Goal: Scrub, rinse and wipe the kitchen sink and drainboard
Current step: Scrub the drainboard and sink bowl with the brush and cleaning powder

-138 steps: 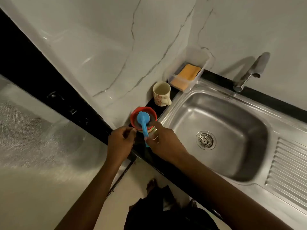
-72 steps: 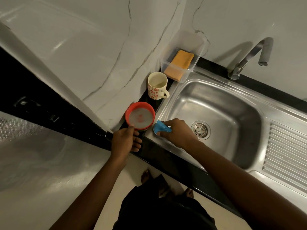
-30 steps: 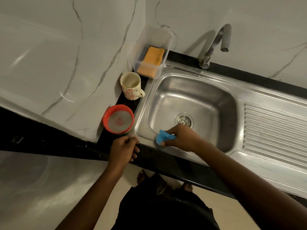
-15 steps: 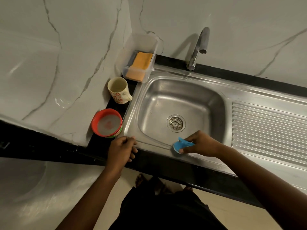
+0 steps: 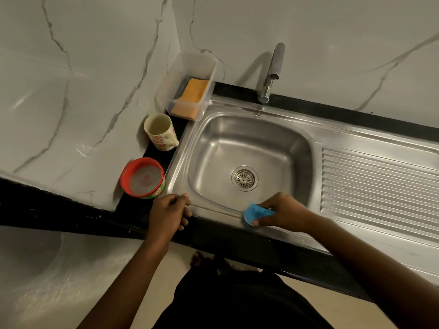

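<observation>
A steel sink (image 5: 294, 148) with a round drain (image 5: 244, 178) fills the middle of the head view, and its ribbed drainboard (image 5: 380, 186) lies to the right. My right hand (image 5: 283, 213) grips a blue scrubber (image 5: 255, 213) and presses it on the sink's front rim. My left hand (image 5: 168, 213) rests with curled fingers on the rim's front left corner, holding nothing. A red tub of cleaning paste (image 5: 142, 178) sits on the black counter left of the sink.
A cream mug with red flowers (image 5: 160, 132) stands behind the tub. A clear plastic box with an orange cloth (image 5: 190, 97) sits at the back left corner. The tap (image 5: 273, 70) rises behind the basin. Marble walls close in the left and back.
My right hand took the blue scrubber from the red tub and has slid it rightward along the sink's front rim. My left hand left the tub and settled on the rim's corner.
</observation>
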`<state>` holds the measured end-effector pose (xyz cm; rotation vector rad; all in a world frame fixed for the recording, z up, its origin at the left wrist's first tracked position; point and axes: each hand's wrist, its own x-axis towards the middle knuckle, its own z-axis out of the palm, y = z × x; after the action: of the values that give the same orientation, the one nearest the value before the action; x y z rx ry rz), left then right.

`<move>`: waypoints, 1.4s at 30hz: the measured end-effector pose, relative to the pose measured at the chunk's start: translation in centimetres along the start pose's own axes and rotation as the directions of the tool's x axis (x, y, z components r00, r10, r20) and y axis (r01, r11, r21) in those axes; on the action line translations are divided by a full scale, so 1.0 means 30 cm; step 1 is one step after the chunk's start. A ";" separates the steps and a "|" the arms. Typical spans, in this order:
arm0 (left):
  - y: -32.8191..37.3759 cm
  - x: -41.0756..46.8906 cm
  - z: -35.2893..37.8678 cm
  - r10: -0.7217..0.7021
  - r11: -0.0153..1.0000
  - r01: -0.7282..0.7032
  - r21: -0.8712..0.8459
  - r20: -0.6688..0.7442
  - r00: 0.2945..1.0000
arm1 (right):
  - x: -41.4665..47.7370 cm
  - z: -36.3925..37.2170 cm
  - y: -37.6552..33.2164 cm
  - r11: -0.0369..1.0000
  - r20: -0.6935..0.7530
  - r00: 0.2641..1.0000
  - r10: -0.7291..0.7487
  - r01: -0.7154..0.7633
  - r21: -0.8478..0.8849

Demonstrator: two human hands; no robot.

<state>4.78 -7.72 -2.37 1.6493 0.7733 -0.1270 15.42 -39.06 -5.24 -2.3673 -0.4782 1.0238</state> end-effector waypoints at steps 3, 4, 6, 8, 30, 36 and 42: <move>0.001 -0.011 0.028 -0.002 1.000 0.002 0.008 -0.003 1.000 | -0.023 -0.040 0.056 0.999 0.017 1.000 0.017 -0.018 0.042; 0.000 -0.014 0.036 -0.002 1.000 0.002 0.011 -0.001 1.000 | -0.001 -0.035 0.040 0.999 0.014 1.000 0.011 -0.012 0.037; 0.000 -0.022 0.053 0.003 1.000 -0.003 0.017 0.006 1.000 | 0.061 -0.002 -0.025 1.000 -0.006 1.000 -0.013 0.013 0.028; 0.001 -0.034 0.070 0.010 0.999 -0.011 0.031 0.022 1.000 | 0.109 0.039 -0.116 0.999 -0.043 0.998 -0.038 0.039 0.030; 0.031 -0.062 0.251 0.037 0.996 -0.047 0.080 0.121 0.992 | -0.003 0.064 -0.029 0.999 -0.081 0.995 -0.051 0.051 -0.002; 0.048 -0.051 0.302 0.057 0.992 -0.073 0.102 0.155 0.986 | -0.245 -0.073 0.252 0.998 -0.096 0.995 -0.014 0.021 0.067; 0.052 -0.055 0.335 0.052 0.994 -0.067 0.081 0.177 0.983 | -0.281 -0.108 0.301 0.995 -0.102 0.993 0.054 -0.045 0.092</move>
<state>7.69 -17.58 -2.75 1.7161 0.5914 -0.2623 13.36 -51.57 -3.80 -2.3488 -0.3296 0.9183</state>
